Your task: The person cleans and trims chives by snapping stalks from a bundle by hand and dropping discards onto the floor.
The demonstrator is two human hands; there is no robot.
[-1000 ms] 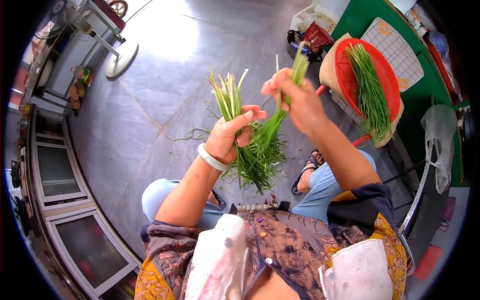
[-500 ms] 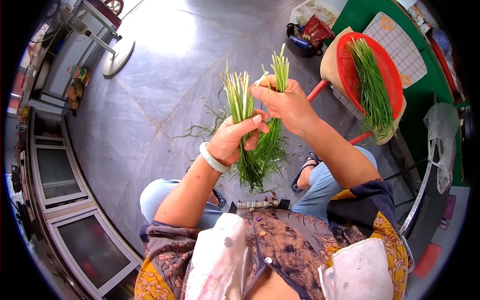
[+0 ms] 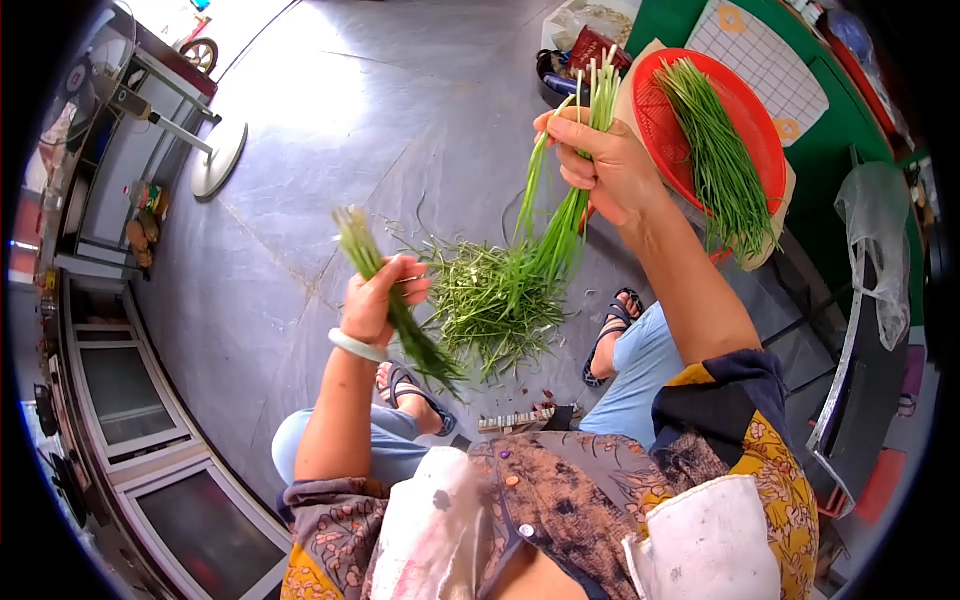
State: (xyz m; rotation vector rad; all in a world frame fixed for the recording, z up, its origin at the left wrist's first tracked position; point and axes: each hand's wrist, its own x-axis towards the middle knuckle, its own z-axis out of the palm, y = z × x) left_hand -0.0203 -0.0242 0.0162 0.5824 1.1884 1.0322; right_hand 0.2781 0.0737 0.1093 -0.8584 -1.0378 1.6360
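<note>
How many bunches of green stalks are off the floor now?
3: one bunch in the left hand, another in the right hand, a third in the red basket.

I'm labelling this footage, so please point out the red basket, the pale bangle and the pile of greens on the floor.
Red basket (image 3: pixel 757 125): head view, bare inner side, beside the greens.
Pale bangle (image 3: pixel 357 346): head view, middle of its band.
Pile of greens (image 3: pixel 492 318): head view, near its middle.

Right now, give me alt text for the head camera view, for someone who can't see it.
A person's left hand grips a motion-blurred bunch of long green stalks and the right hand another bunch, near a loose green pile on a grey floor. To the right, more stalks lie in a red basket.
</note>
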